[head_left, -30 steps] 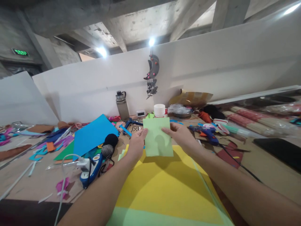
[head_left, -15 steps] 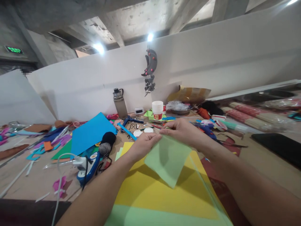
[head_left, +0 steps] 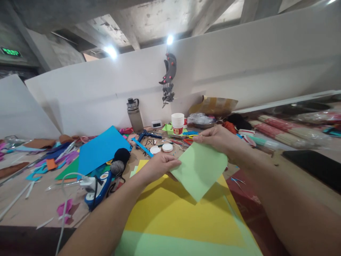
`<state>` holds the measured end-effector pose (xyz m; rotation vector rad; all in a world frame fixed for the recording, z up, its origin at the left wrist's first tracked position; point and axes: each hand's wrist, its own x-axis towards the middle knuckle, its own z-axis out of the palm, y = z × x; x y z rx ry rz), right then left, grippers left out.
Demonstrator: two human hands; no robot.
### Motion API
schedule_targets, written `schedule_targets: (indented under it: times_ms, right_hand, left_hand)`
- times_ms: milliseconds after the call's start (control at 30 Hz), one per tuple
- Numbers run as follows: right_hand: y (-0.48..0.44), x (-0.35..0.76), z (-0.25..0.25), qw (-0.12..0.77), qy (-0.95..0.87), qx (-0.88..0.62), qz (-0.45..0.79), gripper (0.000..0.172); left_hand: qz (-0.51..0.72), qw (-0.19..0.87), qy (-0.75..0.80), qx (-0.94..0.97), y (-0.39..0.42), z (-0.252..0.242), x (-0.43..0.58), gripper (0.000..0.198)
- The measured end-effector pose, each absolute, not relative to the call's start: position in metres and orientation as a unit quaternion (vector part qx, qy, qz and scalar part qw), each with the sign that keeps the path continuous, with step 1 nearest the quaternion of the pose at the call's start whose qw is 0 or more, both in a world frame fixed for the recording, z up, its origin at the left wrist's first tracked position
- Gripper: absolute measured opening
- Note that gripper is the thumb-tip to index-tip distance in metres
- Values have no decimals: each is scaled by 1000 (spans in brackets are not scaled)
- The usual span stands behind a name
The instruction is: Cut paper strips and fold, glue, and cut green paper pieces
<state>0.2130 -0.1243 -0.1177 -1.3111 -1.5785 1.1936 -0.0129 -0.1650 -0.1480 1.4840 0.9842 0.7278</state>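
Note:
Between my two hands hangs a light green sheet of paper point(head_left: 201, 170), tilted so one corner points down. My left hand point(head_left: 161, 165) pinches its left corner between thumb and fingers. At the top edge, my right hand point(head_left: 217, 138) grips the paper, its fingertips closed on it. Beneath the held sheet lies a large yellow sheet point(head_left: 181, 220), on which the held piece casts a shadow. Larger pale green paper point(head_left: 149, 245) shows under the yellow one along the near side.
Left of the sheets are a blue and white power strip point(head_left: 98, 190), balls of yarn point(head_left: 122, 155) and a blue sheet point(head_left: 98, 153). Farther back stand a water bottle point(head_left: 135, 115), paper cups point(head_left: 177, 122) and a hot glue gun point(head_left: 145, 135). Wrapped sticks point(head_left: 279, 131) lie at right.
My hands have moved apart, the right one going right and slightly up. The green paper has spread out flatter between them and risen a little.

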Motion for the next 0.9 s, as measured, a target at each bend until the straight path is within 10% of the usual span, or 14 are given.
schedule_targets:
  times_ms: [333,900]
  right_hand:
    - [-120,228,-112,387,-582,-542,467,34]
    - [-111,223,-125,368,-705,-477,374,32]
  left_hand:
    - [157,574,430,679,-157,-128,-48,37]
    - [338,577,453,589,-148,-149,-38,33]
